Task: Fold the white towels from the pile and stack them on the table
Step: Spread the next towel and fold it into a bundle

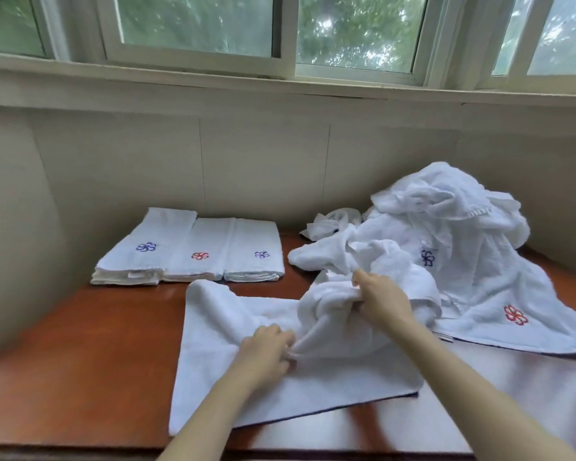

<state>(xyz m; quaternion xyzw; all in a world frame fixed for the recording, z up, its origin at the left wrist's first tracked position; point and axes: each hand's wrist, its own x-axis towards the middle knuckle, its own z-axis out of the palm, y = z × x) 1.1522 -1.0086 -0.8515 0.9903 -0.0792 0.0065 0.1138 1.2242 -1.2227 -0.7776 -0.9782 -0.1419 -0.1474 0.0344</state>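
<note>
Presently the towel (220, 331) lies across the table (80, 344) in front of the person, its long axis running left to right: flat at the left, bunched at the right against the pile (463, 234). The left hand (266, 347) pinches a gather near its middle. The right hand (381, 302), nearer the pile, grips the bunched end with curled fingers, and in my judgement that end must be drawn clear.

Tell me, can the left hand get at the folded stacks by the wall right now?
Probably yes. The folded stacks lie beyond the left hand, with only the spread towel and bare table between. But its grip is on that towel, so it must let go first.
</note>
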